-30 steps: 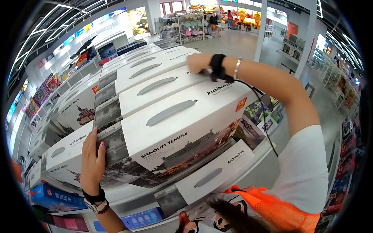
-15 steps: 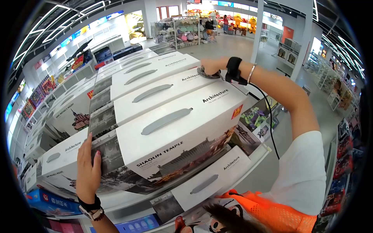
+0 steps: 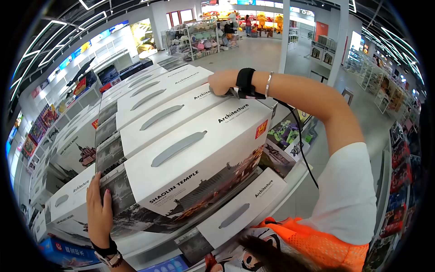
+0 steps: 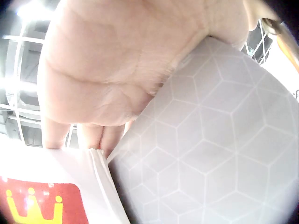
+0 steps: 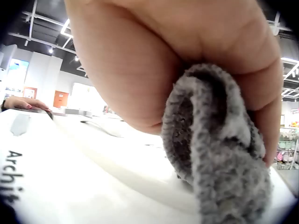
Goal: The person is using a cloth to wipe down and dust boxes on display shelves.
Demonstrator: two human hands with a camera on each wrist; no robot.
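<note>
My right hand (image 3: pixel 223 83) grips a bunched grey cloth (image 5: pixel 229 154) at the right end of the second white box (image 3: pixel 170 111), its fingers curled round the fabric. In front of that box stands the Shaolin Temple box (image 3: pixel 149 183), upright, with a grey handle (image 3: pixel 179 148) on top. My left hand (image 3: pixel 99 211) rests with extended fingers at the left end of the front box, beside a St Michael's Mount box (image 3: pixel 74 199). In the left wrist view the palm (image 4: pixel 117 60) lies against a patterned grey surface (image 4: pixel 210 140), fingertips at a white box edge.
More white boxes (image 3: pixel 156 84) stand in rows behind and to the left. A lower shelf holds another Architecture box (image 3: pixel 240 213) and a blue box (image 3: pixel 68 254). A black cable (image 3: pixel 301 145) hangs from the right wrist. Shelves of goods line the right side.
The right hand with the grey cloth has moved across the box tops near their right ends. The left hand stays at the front box's left end. The head view has shifted slightly.
</note>
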